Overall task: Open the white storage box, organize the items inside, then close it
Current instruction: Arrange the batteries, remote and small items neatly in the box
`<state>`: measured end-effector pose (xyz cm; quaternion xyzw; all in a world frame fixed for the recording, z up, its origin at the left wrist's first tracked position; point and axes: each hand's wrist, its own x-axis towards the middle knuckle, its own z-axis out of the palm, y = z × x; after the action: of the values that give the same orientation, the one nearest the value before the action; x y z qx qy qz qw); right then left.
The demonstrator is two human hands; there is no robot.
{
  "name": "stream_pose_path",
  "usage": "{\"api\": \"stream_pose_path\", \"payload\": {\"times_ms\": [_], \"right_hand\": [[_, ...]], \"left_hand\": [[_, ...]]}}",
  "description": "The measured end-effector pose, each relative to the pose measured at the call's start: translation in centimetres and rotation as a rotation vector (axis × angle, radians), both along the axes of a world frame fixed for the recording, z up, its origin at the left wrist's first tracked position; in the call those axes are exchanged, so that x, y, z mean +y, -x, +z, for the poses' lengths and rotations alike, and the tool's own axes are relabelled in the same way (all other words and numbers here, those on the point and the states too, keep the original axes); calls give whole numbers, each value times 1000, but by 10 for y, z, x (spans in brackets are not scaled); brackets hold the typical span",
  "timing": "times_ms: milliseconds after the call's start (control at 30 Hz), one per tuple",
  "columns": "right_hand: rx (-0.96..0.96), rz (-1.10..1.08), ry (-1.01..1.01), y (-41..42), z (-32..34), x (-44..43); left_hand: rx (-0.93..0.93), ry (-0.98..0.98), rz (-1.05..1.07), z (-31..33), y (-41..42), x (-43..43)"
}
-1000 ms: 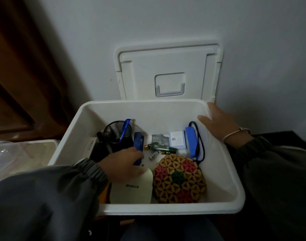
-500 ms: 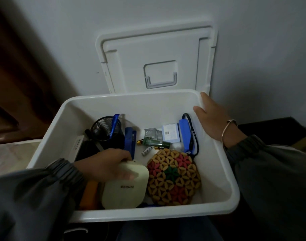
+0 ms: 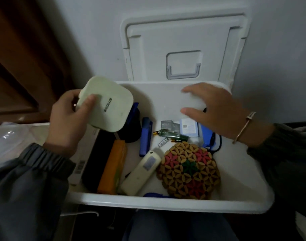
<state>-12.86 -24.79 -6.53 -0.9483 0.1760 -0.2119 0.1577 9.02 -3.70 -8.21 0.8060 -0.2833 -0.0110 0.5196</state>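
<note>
The white storage box [image 3: 169, 202] stands open, and its lid [image 3: 183, 47] leans upright against the wall behind it. My left hand [image 3: 68, 119] holds a flat cream square device [image 3: 107, 103] lifted above the box's left side. My right hand [image 3: 213, 112] hovers open over the back right of the box, fingers spread. Inside lie a round beaded mat [image 3: 188, 171], a cream remote [image 3: 141, 171], an orange case [image 3: 114, 167], a blue stapler [image 3: 146, 136], a black box [image 3: 98, 157], a green tube [image 3: 173, 133], small cards [image 3: 188, 126] and a blue item with a cable [image 3: 207, 136].
A black mesh cup [image 3: 133, 126] is partly hidden behind the cream device. A clear plastic bin [image 3: 7, 141] sits to the left of the box. A brown wooden door [image 3: 23, 58] stands at the left, and the grey wall is close behind.
My left hand has lifted the cream device out of the box, up and to the left, uncovering the remote and orange case. My right hand left the box's right rim and now hovers inside.
</note>
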Motion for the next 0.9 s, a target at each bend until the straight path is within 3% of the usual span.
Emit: {"api": "stream_pose_path", "payload": {"times_ms": [133,267,500,733,900], "right_hand": [[482,404,-257,-26,-11,60],[1031,649,-171,-42,-58,92],[1236,678,-229,-55,-91,103],[1123,704,-205,-55,-62,98],[525,353,-245,-63,2,59]], "left_hand": [[91,24,25,-4,1,-2],[112,-4,10,-9,2,-1],[117,11,46,-5,-1,-1],[117,120,154,-2,-8,5],[150,218,275,6,-10,11]]}}
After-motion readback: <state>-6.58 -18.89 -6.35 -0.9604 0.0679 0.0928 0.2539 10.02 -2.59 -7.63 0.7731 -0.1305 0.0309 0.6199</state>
